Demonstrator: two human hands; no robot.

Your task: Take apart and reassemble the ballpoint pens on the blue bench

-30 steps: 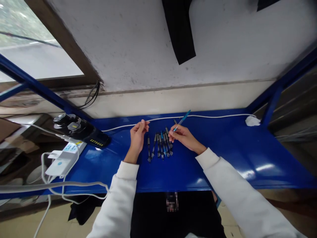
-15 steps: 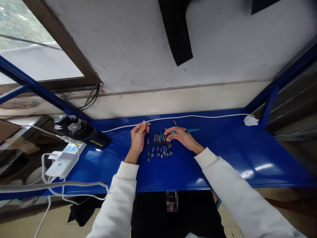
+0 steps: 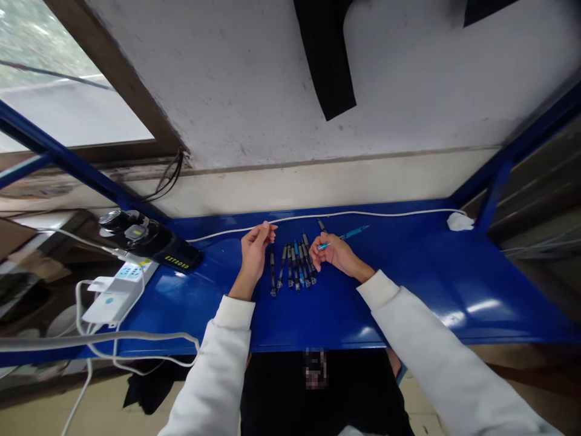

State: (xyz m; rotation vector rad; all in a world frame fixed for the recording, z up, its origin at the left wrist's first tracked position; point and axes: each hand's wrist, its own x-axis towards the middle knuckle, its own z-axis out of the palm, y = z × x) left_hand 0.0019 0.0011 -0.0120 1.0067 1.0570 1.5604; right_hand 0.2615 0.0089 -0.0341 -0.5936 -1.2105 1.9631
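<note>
Several dark pens (image 3: 293,265) lie side by side in a row on the blue metal bench (image 3: 345,303). My right hand (image 3: 332,253) rests just right of the row, fingers closed round a light blue pen (image 3: 349,234) that points up and to the right. My left hand (image 3: 254,248) hovers left of the row with fingers pinched together; whatever is between them is too small to name. One more dark pen (image 3: 321,224) lies apart behind the right hand.
A white cable (image 3: 363,213) runs along the back of the bench to a white wad (image 3: 459,222) at the right. A black device (image 3: 149,239) and a white power strip (image 3: 118,288) sit at the left end. Blue frame posts stand at both sides.
The blue pen in my right hand swung from steeply raised to flat and pointing right, then tilted slightly up again. My left hand stayed in place.
</note>
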